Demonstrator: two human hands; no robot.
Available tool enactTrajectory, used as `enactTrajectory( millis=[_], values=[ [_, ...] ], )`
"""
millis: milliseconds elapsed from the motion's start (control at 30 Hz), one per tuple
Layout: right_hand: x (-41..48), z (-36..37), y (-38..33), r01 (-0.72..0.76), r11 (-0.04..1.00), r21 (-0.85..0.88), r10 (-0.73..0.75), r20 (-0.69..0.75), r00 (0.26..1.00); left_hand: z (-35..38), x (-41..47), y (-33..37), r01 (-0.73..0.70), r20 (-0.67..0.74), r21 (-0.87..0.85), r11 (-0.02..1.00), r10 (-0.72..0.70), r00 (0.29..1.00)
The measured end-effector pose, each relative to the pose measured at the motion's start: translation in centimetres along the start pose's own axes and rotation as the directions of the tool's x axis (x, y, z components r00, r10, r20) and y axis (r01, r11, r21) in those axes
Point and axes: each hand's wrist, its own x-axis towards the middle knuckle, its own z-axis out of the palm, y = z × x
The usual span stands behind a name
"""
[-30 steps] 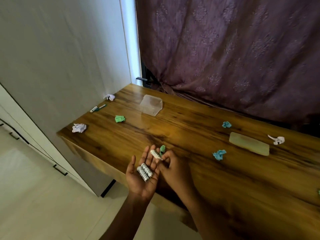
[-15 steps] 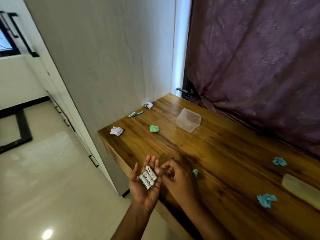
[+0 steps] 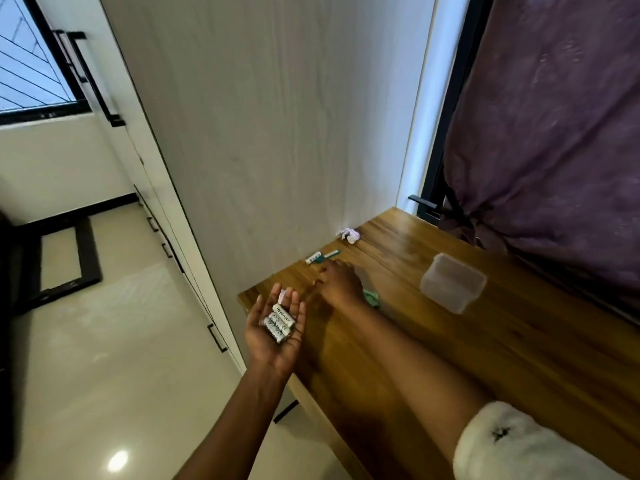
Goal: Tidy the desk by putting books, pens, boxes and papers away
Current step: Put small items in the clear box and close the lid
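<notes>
Collecting loose batteries: left hand [image 3: 273, 336] lies flat, palm up, carrying three batteries [image 3: 280, 323] just off the desk's [image 3: 450, 358] near-left corner. Right hand [image 3: 341, 282], fingers loose and empty, reaches for a fourth battery [image 3: 313, 260] beside a teal stick [image 3: 331, 254] at the left edge. Next move, likely: pinch it. Also: white wad [image 3: 349, 234] at the far-left corner, green wad [image 3: 372, 299], pale scrap [image 3: 285, 294], one clear box [image 3: 453, 282].
</notes>
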Motion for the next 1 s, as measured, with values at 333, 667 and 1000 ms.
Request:
enactTrajectory(
  millis=[333, 667, 1000],
  values=[
    [9.5, 3.5, 0.0, -0.105, 0.981, -0.166, 0.113, 0.036, 0.993, 0.0, 9.0, 4.7, 0.219, -0.038, 0.057, 0.974, -0.217, 0.975],
    [10.1, 4.8, -0.9, -0.145, 0.961, -0.234, 0.136, -0.053, 0.989, 0.6, 12.2, 5.3, 0.295, -0.053, 0.043, 0.955, -0.292, 0.955],
    [10.0, 0.8, -1.9, -0.137, 0.970, 0.203, 0.197, -0.314, 0.929, 2.1, 12.8, 6.4, 0.288, -0.032, 0.048, 0.956, -0.287, 0.957]
  ],
)
